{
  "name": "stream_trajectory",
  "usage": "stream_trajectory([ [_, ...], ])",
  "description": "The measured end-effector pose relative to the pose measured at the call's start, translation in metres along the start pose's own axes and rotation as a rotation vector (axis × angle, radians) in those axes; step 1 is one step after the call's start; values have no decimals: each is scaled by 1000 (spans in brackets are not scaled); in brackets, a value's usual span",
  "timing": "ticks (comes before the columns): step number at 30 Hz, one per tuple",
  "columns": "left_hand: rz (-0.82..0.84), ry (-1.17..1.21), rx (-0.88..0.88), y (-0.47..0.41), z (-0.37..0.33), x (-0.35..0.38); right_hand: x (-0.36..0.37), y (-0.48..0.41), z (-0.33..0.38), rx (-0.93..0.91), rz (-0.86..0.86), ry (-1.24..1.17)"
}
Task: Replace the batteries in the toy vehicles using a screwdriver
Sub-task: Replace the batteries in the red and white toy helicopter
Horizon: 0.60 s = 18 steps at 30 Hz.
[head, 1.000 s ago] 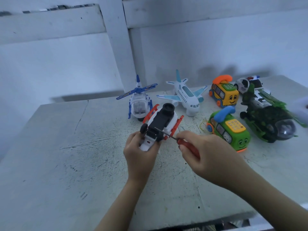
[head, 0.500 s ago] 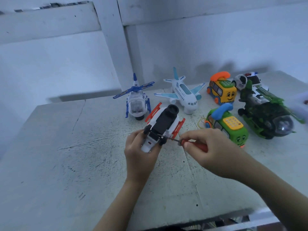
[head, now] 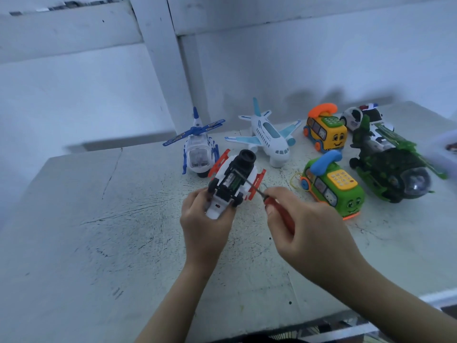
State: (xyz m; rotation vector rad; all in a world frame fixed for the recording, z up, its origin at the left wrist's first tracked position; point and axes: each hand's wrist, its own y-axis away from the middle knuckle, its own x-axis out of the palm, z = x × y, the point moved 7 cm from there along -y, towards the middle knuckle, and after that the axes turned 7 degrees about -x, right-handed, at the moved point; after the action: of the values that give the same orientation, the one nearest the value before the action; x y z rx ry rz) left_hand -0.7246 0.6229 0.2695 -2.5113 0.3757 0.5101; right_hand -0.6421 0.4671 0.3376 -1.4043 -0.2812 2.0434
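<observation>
My left hand (head: 205, 226) grips the nose end of an upturned white toy vehicle (head: 232, 184) with red side rails and a black underside. Its battery bay lies open and a battery (head: 231, 181) shows inside. My right hand (head: 304, 233) holds a red-handled screwdriver (head: 277, 207). The thin metal shaft reaches left across the toy's underside, with the tip at the battery bay.
On the white table (head: 99, 243) stand a blue-white helicopter (head: 197, 152), a white airplane (head: 269, 139), a yellow phone bus (head: 325, 132), a green phone bus (head: 332, 189), a green helicopter (head: 393, 167) and a police car (head: 358, 116). A wall rises behind. The table's front edge is near.
The black cover no longer hides the toy's underside, so a battery now shows in the bay. The screwdriver tip has moved up the underside toward that bay.
</observation>
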Motion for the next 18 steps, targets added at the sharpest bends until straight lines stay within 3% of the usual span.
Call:
stream_trajectory([
  [9,129,-105,129,-9,-5,-3,-17,-23,-51,139,-75,95],
  [18,185,-7,64,-23,-10,-7,-7,-22,-64,172,-50,-79],
])
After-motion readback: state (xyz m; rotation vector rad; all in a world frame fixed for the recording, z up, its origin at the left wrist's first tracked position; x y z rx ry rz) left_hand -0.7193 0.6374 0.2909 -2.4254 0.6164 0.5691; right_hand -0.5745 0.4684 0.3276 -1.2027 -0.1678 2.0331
